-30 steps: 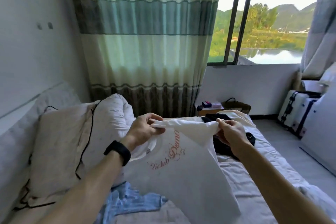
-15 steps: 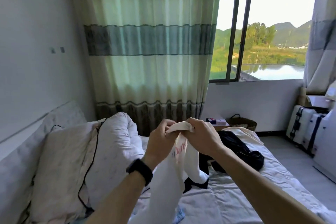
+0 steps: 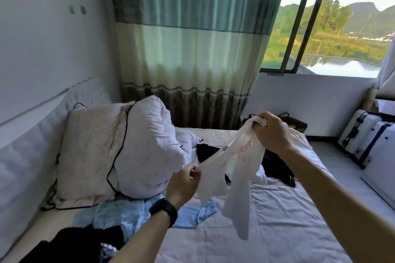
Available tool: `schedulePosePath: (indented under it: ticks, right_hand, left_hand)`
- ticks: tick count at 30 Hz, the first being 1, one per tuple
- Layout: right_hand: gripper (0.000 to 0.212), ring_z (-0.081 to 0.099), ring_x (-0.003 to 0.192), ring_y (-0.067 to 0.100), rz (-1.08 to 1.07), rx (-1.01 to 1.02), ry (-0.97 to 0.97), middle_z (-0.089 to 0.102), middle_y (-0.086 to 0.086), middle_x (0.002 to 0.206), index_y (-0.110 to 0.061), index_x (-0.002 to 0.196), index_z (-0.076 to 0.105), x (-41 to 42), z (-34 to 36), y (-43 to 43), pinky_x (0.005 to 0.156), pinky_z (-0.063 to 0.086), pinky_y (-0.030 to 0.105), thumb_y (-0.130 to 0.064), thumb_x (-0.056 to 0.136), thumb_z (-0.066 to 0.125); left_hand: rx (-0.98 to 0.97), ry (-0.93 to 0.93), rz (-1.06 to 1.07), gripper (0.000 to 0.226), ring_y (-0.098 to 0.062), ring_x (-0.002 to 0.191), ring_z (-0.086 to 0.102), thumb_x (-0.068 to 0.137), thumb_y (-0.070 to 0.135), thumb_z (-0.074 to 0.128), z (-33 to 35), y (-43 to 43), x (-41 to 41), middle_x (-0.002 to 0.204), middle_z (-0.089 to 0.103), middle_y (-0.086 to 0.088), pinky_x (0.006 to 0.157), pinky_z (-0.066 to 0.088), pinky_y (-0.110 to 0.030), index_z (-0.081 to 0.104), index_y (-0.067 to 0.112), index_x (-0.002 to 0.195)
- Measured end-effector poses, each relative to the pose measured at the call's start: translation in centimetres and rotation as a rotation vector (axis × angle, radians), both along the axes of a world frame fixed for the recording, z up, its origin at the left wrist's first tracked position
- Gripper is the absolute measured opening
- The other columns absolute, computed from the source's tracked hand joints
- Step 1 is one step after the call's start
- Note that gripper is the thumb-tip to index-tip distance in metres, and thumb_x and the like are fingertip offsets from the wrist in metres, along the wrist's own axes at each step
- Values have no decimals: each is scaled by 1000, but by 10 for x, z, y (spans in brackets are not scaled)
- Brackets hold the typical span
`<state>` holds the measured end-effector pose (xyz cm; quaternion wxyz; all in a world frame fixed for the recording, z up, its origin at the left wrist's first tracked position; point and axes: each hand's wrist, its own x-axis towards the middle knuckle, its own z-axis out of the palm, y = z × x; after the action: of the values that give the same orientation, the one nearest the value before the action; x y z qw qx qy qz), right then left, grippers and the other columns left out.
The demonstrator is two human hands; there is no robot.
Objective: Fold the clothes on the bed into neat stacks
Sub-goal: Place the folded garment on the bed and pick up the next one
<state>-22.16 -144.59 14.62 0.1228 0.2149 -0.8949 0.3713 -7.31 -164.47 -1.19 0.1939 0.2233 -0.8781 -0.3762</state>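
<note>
I hold the white T-shirt (image 3: 237, 179) up over the bed (image 3: 288, 230) with both hands. My right hand (image 3: 272, 132), at about three o'clock from the middle of the view, is closed in a fist round a bunched part of the cloth, the highest part of the shirt. My left hand (image 3: 183, 181) is lower, at about eight o'clock from the right one. It pinches an edge of the same shirt between thumb and fingers, and the other fingers are curled in. A black wristband (image 3: 163, 211) sits on that wrist. The cloth runs taut on a slant between my hands, and its pink lettering (image 3: 243, 149) shows just beside my right hand. The rest hangs in loose folds toward six o'clock; I cannot tell whether the lowest tip touches the sheet. A crumpled light blue garment (image 3: 119, 213) lies on the sheet at eight o'clock from my left hand. A black garment (image 3: 74, 245) lies near it, in the corner of the view at seven o'clock. More dark clothes (image 3: 275, 166) lie on the bed behind the shirt, at five o'clock from my right hand. A pillow (image 3: 85, 156) and a rolled duvet (image 3: 147, 145) are heaped at nine o'clock. The striped curtain (image 3: 188, 49) hangs at twelve o'clock, the window (image 3: 333, 28) is at two, and white suitcases (image 3: 363, 134) stand on the floor at three.
</note>
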Motion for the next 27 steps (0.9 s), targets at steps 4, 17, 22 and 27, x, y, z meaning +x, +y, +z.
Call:
schedulePosePath:
  ticks: [4, 17, 22, 27]
  right_hand:
    - [12, 58, 74, 12, 57, 4, -50, 66, -8, 88, -30, 98, 69, -1, -23, 37, 53, 38, 12, -19, 93, 70]
    - [12, 60, 73, 14, -1, 121, -265, 67, -7, 79, -27, 84, 70, 34, -97, 117, 64, 42, 27, -30, 96, 69]
    - [28, 65, 76, 18, 156, -289, -682, 72, 9, 87, -13, 92, 77, 52, -110, 142, 70, 57, 35, -28, 104, 57]
    - [32, 59, 63, 14, 163, -123, -712, 63, 5, 75, -12, 88, 70, 73, -136, 176, 54, 44, 24, -26, 108, 50]
  left_hand:
    - [-33, 64, 44, 23, -31, 90, 67, 103, 39, 46, -1, -42, 9, 95, 73, -4, 68, 43, -35, 63, 23, 99]
    - [-640, 54, -266, 76, -27, 63, 59, 81, 89, 23, 51, -61, 42, 59, 50, 7, 56, 33, -30, 55, 20, 67]
    - [-355, 178, -166, 39, -12, 56, 51, 90, 57, 61, 58, -44, 52, 59, 57, 7, 47, 33, -23, 50, 35, 60]
    - [-74, -257, -249, 27, -10, 65, 60, 88, 48, 71, 48, -20, 72, 69, 67, 9, 56, 45, -19, 71, 23, 79]
